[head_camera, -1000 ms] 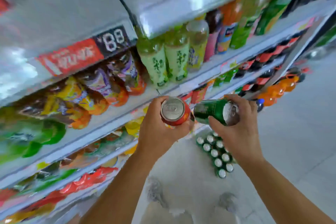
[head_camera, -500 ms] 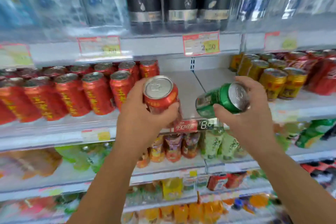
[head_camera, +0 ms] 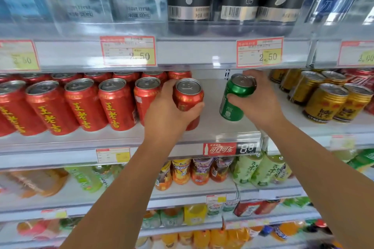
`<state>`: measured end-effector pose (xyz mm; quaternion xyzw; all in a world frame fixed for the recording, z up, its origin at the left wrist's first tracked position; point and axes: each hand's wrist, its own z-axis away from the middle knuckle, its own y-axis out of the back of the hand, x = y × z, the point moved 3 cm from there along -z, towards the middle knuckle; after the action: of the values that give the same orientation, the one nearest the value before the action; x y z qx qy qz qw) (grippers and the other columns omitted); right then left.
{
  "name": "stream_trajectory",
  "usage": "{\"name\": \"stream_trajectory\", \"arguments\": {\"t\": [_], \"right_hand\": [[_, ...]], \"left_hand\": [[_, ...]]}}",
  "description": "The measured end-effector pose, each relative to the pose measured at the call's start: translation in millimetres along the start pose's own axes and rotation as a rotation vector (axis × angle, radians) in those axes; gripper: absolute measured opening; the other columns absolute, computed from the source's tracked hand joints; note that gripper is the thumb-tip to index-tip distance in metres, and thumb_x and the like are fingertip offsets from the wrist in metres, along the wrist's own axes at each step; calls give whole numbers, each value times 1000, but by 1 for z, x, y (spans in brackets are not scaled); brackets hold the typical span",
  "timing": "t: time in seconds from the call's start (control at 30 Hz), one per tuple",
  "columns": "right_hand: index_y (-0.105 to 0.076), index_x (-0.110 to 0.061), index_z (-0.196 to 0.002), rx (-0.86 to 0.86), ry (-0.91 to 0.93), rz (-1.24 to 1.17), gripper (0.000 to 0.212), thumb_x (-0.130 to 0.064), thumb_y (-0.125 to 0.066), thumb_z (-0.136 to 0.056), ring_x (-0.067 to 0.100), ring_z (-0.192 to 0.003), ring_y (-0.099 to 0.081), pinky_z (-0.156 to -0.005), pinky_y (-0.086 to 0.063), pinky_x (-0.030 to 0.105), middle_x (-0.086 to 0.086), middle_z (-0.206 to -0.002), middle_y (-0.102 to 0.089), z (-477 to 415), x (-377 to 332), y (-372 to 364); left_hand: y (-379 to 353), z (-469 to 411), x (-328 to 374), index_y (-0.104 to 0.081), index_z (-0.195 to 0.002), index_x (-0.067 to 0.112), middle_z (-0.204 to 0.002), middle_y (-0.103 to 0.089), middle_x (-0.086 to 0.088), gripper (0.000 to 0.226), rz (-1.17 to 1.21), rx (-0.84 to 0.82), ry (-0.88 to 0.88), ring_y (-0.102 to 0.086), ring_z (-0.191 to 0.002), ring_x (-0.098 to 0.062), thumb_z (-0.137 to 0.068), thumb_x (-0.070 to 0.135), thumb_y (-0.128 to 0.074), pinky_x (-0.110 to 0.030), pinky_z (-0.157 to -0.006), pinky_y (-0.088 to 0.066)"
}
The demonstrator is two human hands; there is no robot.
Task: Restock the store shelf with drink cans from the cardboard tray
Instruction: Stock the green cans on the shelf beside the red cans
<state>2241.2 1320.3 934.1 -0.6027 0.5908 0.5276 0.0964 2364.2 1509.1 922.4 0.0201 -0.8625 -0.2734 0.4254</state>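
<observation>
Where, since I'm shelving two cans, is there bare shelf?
Bare shelf lies between the red can in the left hand and the gold cans; the right hand holds the green can there. The red row leftward is packed.

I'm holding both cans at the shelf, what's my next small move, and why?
Probably set the red can down beside the red row and let go with the left hand: it is roughly upright at the row's end, over bare shelf.

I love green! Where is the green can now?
In the head view, right of centre: the right hand grips the green can in the bare gap of the shelf, between the red can in the left hand and the gold cans.
</observation>
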Motion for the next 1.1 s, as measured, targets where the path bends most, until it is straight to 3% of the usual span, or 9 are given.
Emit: {"name": "stream_trajectory", "arguments": {"t": [0.1,0.27,0.33,0.4,0.53,0.7,0.87,0.97,1.1], "right_hand": [[-47,-33,-123,-7,8,29,63,-32,-79,-68,16,-106,-55,-91,-50,40,-5,-116,-57,-5,6,-4],[-37,-22,-142,20,-7,95,76,-35,-76,-78,20,-124,-44,-103,-40,34,1,-133,-49,6,6,-3],[-40,-17,-140,209,132,143,66,-31,-71,-84,21,-127,-38,-105,-33,30,5,-135,-44,37,-10,0],[-49,-17,-130,250,312,24,44,-21,-64,-89,16,-113,-46,-96,-37,21,-3,-119,-48,72,-30,-11],[-49,-21,-131,-47,327,-113,43,-22,-63,-90,4,-111,-49,-96,-41,17,-6,-119,-49,88,-45,-52],[-58,-17,-125,38,486,73,41,-23,-66,-84,18,-115,-42,-95,-23,5,6,-121,-52,58,-82,-56],[-45,-32,-142,-403,652,356,58,-32,-65,-88,16,-133,-38,-105,-26,24,-7,-146,-46,19,-115,-76],[-46,-34,-142,-464,700,396,61,-36,-68,-86,15,-135,-41,-112,-31,32,-9,-148,-45,8,-124,-92],[-59,-36,-129,-375,706,459,49,-48,-68,-82,15,-122,-53,-102,-40,36,-9,-134,-58,5,-125,-99]], "left_hand": [[-11,0,-5,-44,-139,30,-121,-66,6,75,-35,15,13,-63,-108,-18,-75,56,-74,-38,-91,-54],[-16,3,-12,-37,-146,28,-130,-63,4,80,-12,17,17,-62,-113,-17,-79,58,-70,-27,-92,-48],[-14,15,-19,-33,-150,27,-137,-59,5,84,39,-41,22,-59,-119,-14,-80,56,-69,-24,-96,-45],[-7,34,-29,-38,-148,25,-140,-56,5,79,83,-50,9,-54,-125,-11,-81,55,-67,-28,-103,-45],[22,54,-54,-68,-118,20,-114,-69,4,48,-162,177,-184,-58,-107,-13,-86,54,-61,-29,-92,-47],[40,50,-95,-76,-97,21,-98,-72,4,43,-323,211,-323,-61,-94,-21,-76,57,-69,-35,-87,-45],[35,53,-109,-77,-94,20,-88,-71,7,40,-277,187,-415,-62,-85,-19,-77,56,-71,-37,-85,-45],[35,53,-109,-76,-93,22,-85,-69,7,38,-261,185,-419,-61,-83,-20,-77,56,-71,-37,-83,-44],[34,53,-109,-75,-93,23,-83,-67,9,36,-268,175,-416,-59,-81,-20,-78,55,-72,-34,-83,-41]]}}
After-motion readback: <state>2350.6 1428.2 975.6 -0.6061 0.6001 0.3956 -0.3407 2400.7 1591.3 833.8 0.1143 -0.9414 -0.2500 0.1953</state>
